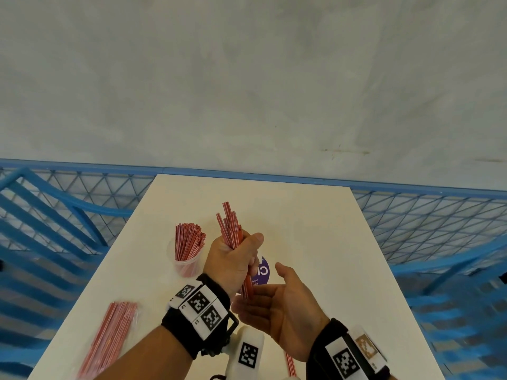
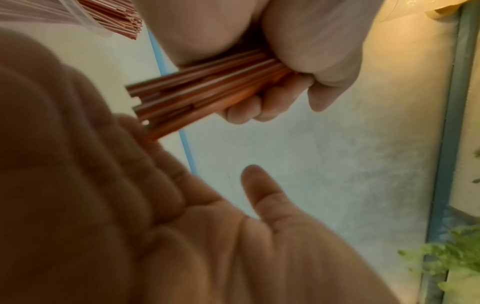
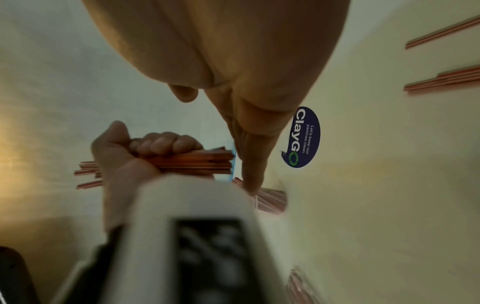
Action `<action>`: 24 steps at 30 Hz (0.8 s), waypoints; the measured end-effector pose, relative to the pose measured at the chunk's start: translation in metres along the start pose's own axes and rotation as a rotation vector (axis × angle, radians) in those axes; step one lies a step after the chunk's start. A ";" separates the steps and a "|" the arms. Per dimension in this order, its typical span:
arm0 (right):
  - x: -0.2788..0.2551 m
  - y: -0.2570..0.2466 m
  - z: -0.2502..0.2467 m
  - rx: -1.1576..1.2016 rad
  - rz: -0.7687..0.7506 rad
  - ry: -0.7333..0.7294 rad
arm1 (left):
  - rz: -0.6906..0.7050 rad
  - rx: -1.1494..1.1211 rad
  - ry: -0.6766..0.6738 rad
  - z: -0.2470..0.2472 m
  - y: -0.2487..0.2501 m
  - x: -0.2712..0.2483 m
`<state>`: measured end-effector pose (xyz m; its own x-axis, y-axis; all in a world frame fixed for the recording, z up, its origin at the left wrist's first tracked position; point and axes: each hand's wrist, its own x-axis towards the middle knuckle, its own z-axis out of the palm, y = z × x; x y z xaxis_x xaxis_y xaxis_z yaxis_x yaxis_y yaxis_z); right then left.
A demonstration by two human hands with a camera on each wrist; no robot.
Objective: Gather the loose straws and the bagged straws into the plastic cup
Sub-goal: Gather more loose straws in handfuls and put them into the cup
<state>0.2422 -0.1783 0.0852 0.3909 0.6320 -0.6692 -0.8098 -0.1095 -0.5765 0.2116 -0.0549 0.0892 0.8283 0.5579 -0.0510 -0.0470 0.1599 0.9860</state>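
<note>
One bundle of loose straws [image 1: 233,231] upright in left hand [image 1: 233,259], fingers curled tight round middle, held above table [image 1: 315,242]. Lower straw ends touch fingers of right hand [image 1: 282,305], palm up, fingers straight, directly below and holding nothing. Plastic cup [image 1: 186,263] stands just left of left hand, already packed with straws. Bagged straws [image 1: 109,338] lie near left table edge, beside left forearm. Few strays [image 1: 290,363] by right wrist.

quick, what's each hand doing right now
Left hand: fist closed round a bundle of loose straws, held upright above the table.
Right hand: open, palm up beneath the bundle's lower ends, gripping nothing.
</note>
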 end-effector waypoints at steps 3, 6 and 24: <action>-0.001 0.000 -0.003 -0.052 -0.008 -0.049 | -0.032 0.039 -0.014 -0.001 -0.004 -0.004; -0.002 0.001 -0.008 -0.221 -0.052 0.026 | -0.056 0.068 -0.050 -0.004 -0.005 -0.005; -0.024 -0.022 0.011 -1.313 -0.749 0.089 | -0.191 0.382 -0.262 -0.011 -0.012 -0.031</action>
<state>0.2452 -0.1825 0.1192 0.5870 0.8087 -0.0379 0.5165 -0.4101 -0.7517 0.1801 -0.0650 0.0773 0.9169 0.3166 -0.2430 0.2863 -0.0976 0.9531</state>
